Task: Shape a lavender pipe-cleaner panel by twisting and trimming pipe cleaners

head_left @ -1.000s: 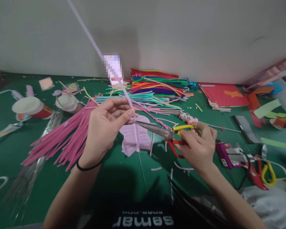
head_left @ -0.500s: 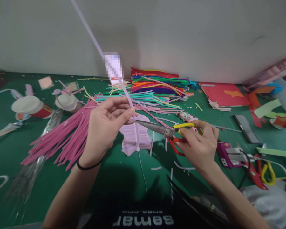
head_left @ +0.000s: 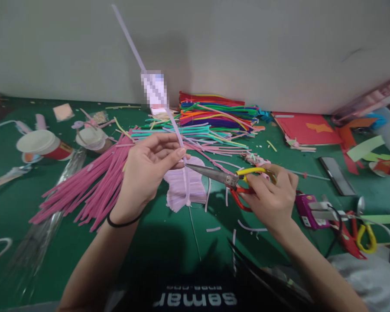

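Note:
Between the thumb and fingers of my left hand (head_left: 154,167) is a long lavender pipe cleaner (head_left: 126,34), slanting up to the left. Its lower part hangs over a bundle of short lavender pipe cleaners (head_left: 195,190) on the table. My right hand (head_left: 273,195) grips scissors (head_left: 225,177) with yellow and red handles. The blade tips touch or nearly touch the pipe cleaner just below my left fingertips, and the blades look almost closed. Whether the tips have cut into it I cannot tell.
Pink pipe cleaners (head_left: 74,186) fan out at the left, near a paper cup (head_left: 39,145). Multicoloured pipe cleaners (head_left: 214,112) lie at the back. On the right are a phone (head_left: 337,175), a purple power strip (head_left: 307,210) and other yellow-handled scissors (head_left: 366,238). Lavender offcuts (head_left: 213,229) are scattered in front.
The upper end of the pipe cleaner has shifted right and down, so its tip now shows. My left hand has moved slightly right; the scissors have hardly moved.

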Tool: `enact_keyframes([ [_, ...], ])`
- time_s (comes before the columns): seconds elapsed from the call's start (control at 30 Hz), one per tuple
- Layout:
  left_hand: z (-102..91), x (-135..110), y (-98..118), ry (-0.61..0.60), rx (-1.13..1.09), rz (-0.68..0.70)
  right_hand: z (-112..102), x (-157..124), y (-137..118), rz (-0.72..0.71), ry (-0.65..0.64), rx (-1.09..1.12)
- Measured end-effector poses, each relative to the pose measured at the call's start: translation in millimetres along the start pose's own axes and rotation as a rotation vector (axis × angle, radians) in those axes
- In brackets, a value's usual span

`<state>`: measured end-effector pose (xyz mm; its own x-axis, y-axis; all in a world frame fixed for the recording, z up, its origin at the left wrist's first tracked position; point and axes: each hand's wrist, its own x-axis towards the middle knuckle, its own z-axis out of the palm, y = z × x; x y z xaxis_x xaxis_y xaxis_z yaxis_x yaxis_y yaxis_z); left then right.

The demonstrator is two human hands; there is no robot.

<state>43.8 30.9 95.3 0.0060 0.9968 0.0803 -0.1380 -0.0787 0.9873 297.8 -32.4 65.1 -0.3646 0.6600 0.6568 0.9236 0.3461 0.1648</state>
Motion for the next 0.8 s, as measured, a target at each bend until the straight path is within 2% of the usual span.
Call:
enact_keyframes([
  [0.27, 0.2, 0.4, -5.5, -0.040, -0.008, -0.023, 2.9, -0.8, -0.1, 0.001, 0.003, -0.014],
  [0.47, 0.9, -2.2, -2.0, -0.054, 0.007, -0.042, 0.4, 0.8, 0.4, 0.047, 0.068, -0.017],
  [0.8, 0.0, -1.9, -0.2, -0.059, 0.051, -0.012, 2.1, -1.9, -4.3, 0.108, -0.193, -0.014],
])
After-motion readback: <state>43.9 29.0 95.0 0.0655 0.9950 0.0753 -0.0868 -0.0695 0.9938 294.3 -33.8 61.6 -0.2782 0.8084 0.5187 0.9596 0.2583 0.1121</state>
